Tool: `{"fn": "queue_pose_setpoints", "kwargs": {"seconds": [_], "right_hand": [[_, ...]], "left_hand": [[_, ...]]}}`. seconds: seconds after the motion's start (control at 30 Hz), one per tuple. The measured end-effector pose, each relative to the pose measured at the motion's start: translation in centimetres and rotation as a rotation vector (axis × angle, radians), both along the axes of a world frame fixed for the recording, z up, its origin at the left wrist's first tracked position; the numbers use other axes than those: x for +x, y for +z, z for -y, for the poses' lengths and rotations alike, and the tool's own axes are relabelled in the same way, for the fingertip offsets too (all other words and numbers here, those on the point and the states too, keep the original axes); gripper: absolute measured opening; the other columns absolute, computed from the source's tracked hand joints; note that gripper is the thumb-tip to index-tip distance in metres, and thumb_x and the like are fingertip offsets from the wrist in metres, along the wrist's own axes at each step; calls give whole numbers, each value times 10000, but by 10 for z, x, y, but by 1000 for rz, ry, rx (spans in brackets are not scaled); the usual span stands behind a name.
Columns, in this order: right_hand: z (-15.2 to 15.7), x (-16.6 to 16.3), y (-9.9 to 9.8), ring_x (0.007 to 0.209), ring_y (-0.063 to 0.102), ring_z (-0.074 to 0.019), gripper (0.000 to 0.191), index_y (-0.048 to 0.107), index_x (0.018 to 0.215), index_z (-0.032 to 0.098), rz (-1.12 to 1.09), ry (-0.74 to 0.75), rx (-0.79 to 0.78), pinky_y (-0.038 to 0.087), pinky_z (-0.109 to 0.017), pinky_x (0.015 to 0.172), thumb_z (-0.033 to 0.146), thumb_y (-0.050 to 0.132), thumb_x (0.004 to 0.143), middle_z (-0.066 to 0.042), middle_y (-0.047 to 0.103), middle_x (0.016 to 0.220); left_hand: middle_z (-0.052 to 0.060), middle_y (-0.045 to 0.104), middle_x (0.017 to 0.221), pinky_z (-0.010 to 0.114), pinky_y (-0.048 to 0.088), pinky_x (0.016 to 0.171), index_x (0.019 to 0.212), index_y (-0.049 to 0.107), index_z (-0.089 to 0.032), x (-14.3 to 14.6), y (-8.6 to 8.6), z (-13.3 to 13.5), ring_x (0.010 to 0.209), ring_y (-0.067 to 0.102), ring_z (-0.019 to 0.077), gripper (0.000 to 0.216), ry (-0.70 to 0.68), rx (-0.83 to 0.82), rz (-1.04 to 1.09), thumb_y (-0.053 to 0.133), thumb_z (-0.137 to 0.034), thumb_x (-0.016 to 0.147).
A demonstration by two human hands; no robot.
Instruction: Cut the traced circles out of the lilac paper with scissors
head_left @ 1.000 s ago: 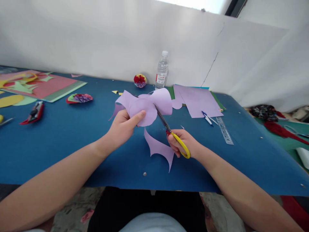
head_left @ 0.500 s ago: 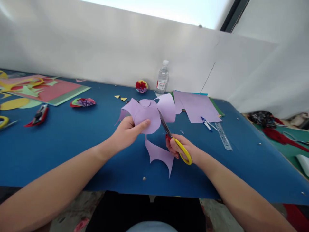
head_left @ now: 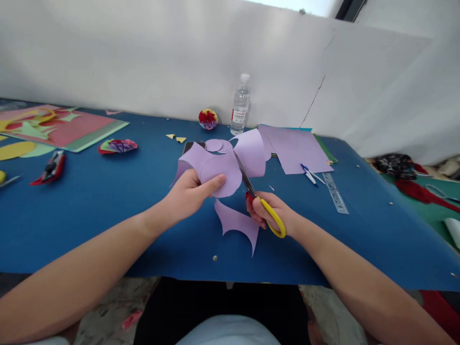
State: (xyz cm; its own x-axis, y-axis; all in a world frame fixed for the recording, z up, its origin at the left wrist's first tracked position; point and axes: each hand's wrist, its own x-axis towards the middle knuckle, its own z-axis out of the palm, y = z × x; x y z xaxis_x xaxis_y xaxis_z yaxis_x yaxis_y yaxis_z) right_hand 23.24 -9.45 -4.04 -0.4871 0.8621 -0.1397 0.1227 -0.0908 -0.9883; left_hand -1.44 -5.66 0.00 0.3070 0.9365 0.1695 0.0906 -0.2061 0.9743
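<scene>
My left hand (head_left: 190,194) pinches a sheet of purple paper (head_left: 224,177), thumb on top, above the blue table. Part of a drawn round outline shows on the sheet, and its right side is cut along a curve, with a strip (head_left: 250,153) curling up. My right hand (head_left: 268,211) grips scissors (head_left: 271,215) with yellow and red handles. Their blades meet the paper at the right edge of the round shape. Below the hands lies a purple offcut (head_left: 237,223) with scalloped edges. Behind the sheet are cut purple circles (head_left: 214,145), beside a dark flat object (head_left: 194,146) mostly covered.
A water bottle (head_left: 240,105) and a colourful paper ball (head_left: 208,119) stand by the wall. Rightward are purple sheets (head_left: 298,151), pens (head_left: 311,175) and a clear ruler (head_left: 335,193). A folded paper piece (head_left: 118,146), red stapler (head_left: 50,167) and coloured sheets (head_left: 89,132) lie left.
The camera view has tilted down slightly. Both hands keep their hold, and the scissor blades remain at the paper's edge, looking slightly more closed. The purple circles behind show more fully.
</scene>
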Motion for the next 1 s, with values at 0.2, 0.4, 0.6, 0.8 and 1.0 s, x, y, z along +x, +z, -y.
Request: {"fn": "queue_pose_setpoints", "kwargs": {"seconds": [0.2,0.4,0.6,0.8,1.0], "right_hand": [[1,-2,6,420,371,-83,713,484,770,224,19,-19,-21,328,-245,395,922,630,770,90,409,549],[2,-2,13,390,379,-94,741,488,742,229,88,-65,-3,323,-259,377,953,643,716,83,414,501],[2,-2,13,377,394,-91,753,474,714,232,108,-77,-6,342,-258,361,965,645,691,81,422,505],[2,-5,18,365,427,-90,767,460,679,231,135,-90,-5,367,-251,362,974,649,668,76,431,492],[2,-5,17,357,436,-95,757,452,668,237,145,-95,-3,375,-250,360,961,673,663,78,429,474]], "left_hand": [[42,673,697,270,437,586,728,740,-161,-2,-2,-1,649,578,167,403,35,-21,18,805,-539,854],[30,659,689,259,428,600,711,731,-147,-2,1,0,645,550,145,412,51,-57,85,828,-530,830],[38,705,739,264,462,634,759,765,-156,1,6,1,676,581,155,384,57,-46,92,848,-528,805],[31,668,679,267,427,595,717,735,-157,-1,2,-4,633,570,152,389,58,-65,133,836,-519,814],[23,625,653,268,402,581,678,704,-166,0,-1,-8,613,540,141,378,83,-102,202,834,-496,806]]}}
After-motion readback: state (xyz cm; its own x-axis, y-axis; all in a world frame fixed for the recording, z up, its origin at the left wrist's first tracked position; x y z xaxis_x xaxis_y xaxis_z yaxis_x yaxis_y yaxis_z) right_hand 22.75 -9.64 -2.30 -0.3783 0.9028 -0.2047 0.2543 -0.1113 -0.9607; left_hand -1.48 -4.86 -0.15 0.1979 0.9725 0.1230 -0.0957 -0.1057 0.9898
